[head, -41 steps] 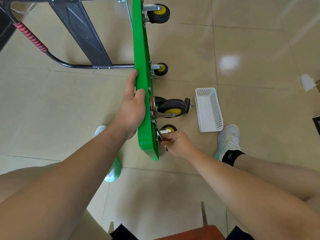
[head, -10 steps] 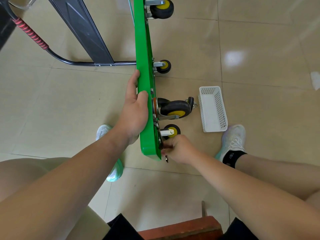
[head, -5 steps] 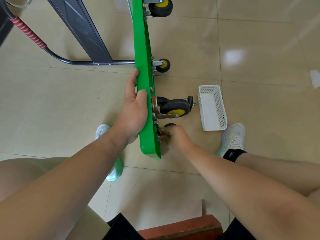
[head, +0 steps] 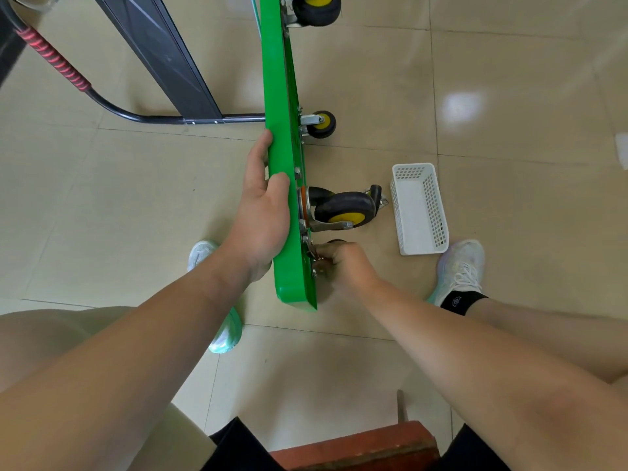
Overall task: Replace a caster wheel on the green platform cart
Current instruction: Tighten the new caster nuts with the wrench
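Observation:
The green platform cart [head: 283, 130] stands on its side edge on the tiled floor, underside facing right. My left hand [head: 263, 212] grips the deck's edge, thumb over the rim. A large black caster with a yellow hub [head: 345, 209] sticks out from the underside on its metal bracket. Just below it, my right hand [head: 343, 263] is closed on a small metal tool [head: 316, 263] pressed against the deck's bolts. A lower wheel [head: 334, 242] is mostly hidden behind that hand. Two more casters, one at mid-deck [head: 321, 124] and one at the top [head: 316, 8], sit farther along.
A white perforated basket [head: 438, 212] lies on the floor right of the caster. The cart's black handle tube [head: 142, 117] with a red grip [head: 54, 59] lies to the left, beside a dark panel [head: 163, 56]. My shoes [head: 462, 266] [head: 224, 331] flank the cart; a red-brown stool [head: 356, 447] is under me.
My right hand has shifted up from the deck's near corner toward the caster bracket and now covers the lower wheel. My left hand keeps the same grip.

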`<state>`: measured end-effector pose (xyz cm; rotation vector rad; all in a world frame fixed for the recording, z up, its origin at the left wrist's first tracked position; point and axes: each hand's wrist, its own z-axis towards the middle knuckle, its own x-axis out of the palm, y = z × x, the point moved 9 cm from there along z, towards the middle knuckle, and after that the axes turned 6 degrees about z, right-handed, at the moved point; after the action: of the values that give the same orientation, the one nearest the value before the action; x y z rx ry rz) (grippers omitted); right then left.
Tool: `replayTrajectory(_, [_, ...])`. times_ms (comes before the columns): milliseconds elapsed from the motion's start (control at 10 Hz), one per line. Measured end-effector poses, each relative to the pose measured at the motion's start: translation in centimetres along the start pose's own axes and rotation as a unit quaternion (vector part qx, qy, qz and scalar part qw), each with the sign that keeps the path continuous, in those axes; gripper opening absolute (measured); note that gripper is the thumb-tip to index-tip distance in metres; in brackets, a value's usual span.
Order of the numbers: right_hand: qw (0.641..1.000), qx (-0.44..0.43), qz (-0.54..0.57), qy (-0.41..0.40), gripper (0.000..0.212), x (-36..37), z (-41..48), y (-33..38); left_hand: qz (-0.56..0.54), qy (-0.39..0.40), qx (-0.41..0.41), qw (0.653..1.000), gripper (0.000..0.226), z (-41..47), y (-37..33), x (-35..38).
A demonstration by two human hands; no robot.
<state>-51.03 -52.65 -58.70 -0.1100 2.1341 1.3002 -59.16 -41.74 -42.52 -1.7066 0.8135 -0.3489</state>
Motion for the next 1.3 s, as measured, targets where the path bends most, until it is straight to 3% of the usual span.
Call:
replayTrajectory(100, [0.982, 0.051, 0.178, -0.028, 0.025, 0.4, -0.8, -0.1, 0.007, 0.001, 0.004, 1.0, 0.058, 0.1, 0.1, 0.0])
replayTrajectory(200, [0.99, 0.029, 0.136, -0.029, 0.022, 1.2, -1.1, -0.3, 0.013, 0.004, 0.004, 1.0, 0.059, 0.0, -0.1, 0.0])
replayTrajectory(300, [0.966, 0.077, 0.244, -0.029, 0.028, 1.5, -1.5, -1.0, 0.013, 0.007, 0.003, 1.0, 0.059, -0.1, -0.1, 0.1])
replayTrajectory(500, [0.937, 0.134, 0.322, -0.008, 0.033, 2.1, -5.2, -0.6, 0.012, 0.009, 0.006, 1.0, 0.06, 0.0, 0.0, 0.0])
replayTrajectory(600, [0.951, 0.129, 0.28, 0.019, 0.025, 1.5, -8.2, 0.9, 0.016, 0.01, 0.008, 1.0, 0.061, -0.2, -0.1, 0.0])
replayTrajectory(800, [0.915, 0.15, 0.372, 0.053, 0.006, -1.3, -10.6, 5.3, 0.035, 0.013, 0.012, 0.999, 0.06, -0.4, -0.5, 0.1])
replayTrajectory(1000, [0.904, 0.156, 0.384, 0.101, 0.004, -1.9, -10.8, 4.9, 0.025, 0.015, 0.011, 1.0, 0.061, -0.5, -0.6, 0.1])
replayTrajectory(1100, [0.939, 0.155, 0.295, 0.086, 0.017, -1.5, -11.0, 2.3, 0.026, 0.013, 0.004, 1.0, 0.06, -0.5, -0.7, 0.1])
replayTrajectory(1200, [0.961, 0.142, 0.232, 0.046, 0.047, -1.1, -9.6, 0.2, 0.027, 0.009, 0.003, 1.0, 0.06, -0.5, -0.7, 0.2])
replayTrajectory(1300, [0.966, 0.123, 0.224, 0.035, 0.051, -0.2, -7.8, -1.1, 0.023, 0.004, 0.005, 1.0, 0.06, -0.3, -0.5, 0.1])
